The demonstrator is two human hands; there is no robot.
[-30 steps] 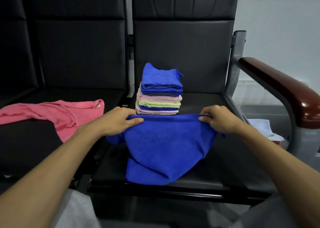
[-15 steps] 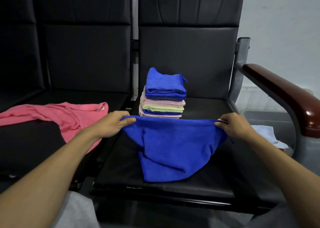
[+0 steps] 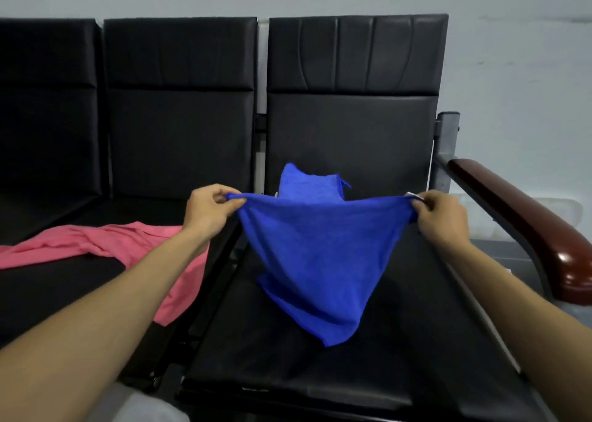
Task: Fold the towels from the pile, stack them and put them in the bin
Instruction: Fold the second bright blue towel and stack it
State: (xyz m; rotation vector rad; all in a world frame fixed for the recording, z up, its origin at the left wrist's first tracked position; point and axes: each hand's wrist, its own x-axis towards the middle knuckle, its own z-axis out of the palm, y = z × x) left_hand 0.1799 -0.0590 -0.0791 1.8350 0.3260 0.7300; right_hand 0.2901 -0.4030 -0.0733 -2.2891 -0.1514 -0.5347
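Left hand (image 3: 209,212): clenched on 1 top corner of the royal-blue microfibre towel (image 3: 320,261), pinched between thumb and curled fingers.
Right hand (image 3: 440,220): grasping the opposite top corner, beside a small white label.
Towel position: held up over the black padded chair seat (image 3: 288,367), top edge pulled nearly straight, body hanging down to a point. Cannot tell whether the tip touches the seat.
Change: lifted higher and spread wider than 0.5 s ago. Slack gone from the top edge, and far less cloth lying on the seat.
Meaning: opened out flat, so probably ready for the first fold. No fold made in this towel yet.
Stack: pile of folded towels (image 3: 309,183) at the back of the same seat. Only its blue top shows above the held edge.
Remaining: 1 crumpled pink towel (image 3: 96,248) on the neighbouring seat to the left, unfolded and likely next.
Bin: not identifiable in this view.
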